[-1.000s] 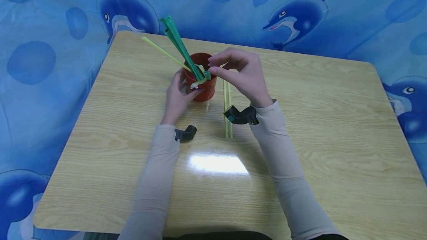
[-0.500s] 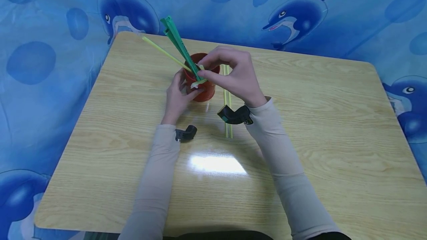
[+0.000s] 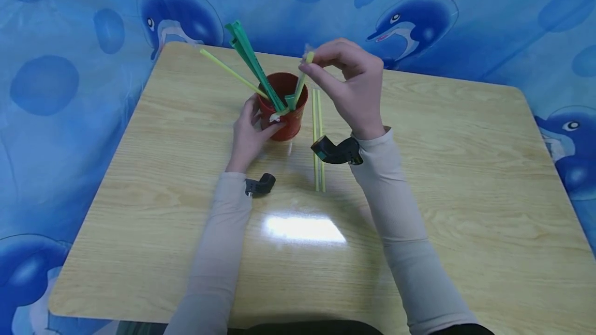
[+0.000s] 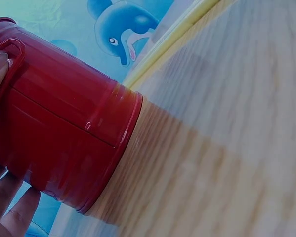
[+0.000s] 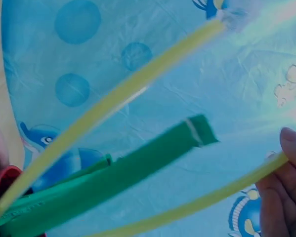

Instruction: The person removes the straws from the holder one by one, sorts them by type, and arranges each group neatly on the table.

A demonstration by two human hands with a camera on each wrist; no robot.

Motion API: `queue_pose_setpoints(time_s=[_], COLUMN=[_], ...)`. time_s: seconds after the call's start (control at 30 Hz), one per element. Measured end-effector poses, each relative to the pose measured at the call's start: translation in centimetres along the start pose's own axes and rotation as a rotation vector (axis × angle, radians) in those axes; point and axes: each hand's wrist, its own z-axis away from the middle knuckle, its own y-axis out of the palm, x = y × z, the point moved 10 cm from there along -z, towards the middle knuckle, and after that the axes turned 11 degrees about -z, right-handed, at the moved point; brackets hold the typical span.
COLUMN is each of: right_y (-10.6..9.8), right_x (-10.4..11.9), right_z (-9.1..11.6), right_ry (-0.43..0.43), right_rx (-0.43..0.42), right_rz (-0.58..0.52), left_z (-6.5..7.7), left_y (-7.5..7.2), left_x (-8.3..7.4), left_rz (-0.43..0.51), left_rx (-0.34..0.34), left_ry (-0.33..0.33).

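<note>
A small red pail [image 3: 291,127] stands on the table, and my left hand [image 3: 249,131] grips its near left side. In the left wrist view, its thumb lies by the wire handle [image 4: 20,49] and its fingers wrap beneath. My right hand [image 3: 351,79] pinches the top of a yellow straw [image 3: 301,86] in clear wrapping, above the pail's right side; the straw's lower end is inside the rim. Green-wrapped sticks [image 3: 253,63] lean left out of the pail beside another yellow straw [image 3: 228,70]. A short green end and a bent yellow end show at the near rim.
Two yellow straws [image 3: 318,164] lie side by side on the wooden table [image 3: 465,195], just right of the pail. A blue dolphin-print sheet [image 3: 279,9] hangs behind the table's far edge. Black cameras [image 3: 337,151] sit on both wrists.
My right hand dipped left to the pail's mouth, then rose and moved right with a yellow straw pinched between its fingers. The left hand and pail have stayed put.
</note>
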Motion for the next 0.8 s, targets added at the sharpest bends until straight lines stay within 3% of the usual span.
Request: queue_pose_setpoints(time_s=[0.23, 0.4, 0.7, 0.8], right_y=[-3.2, -5.6, -10.0, -11.0], right_x=[0.5, 1.1, 2.5, 2.7], right_z=[0.4, 0.4, 0.7, 1.0], right_ry=[0.008, -0.010, -0.048, -0.055], right_rx=[-0.224, -0.375, -0.622, -0.673], right_rz=[-0.051, -0.157, -0.221, -0.230], left_z=[0.0, 0.0, 1.1, 1.2], left_y=[0.1, 0.1, -0.8, -0.9], left_x=[0.0, -0.1, -3.4, -3.6], left_rz=[0.022, 0.031, 0.023, 0.018], left_rx=[-0.003, 0.001, 0.016, 0.017], left_ry=[0.005, 0.004, -0.003, -0.006])
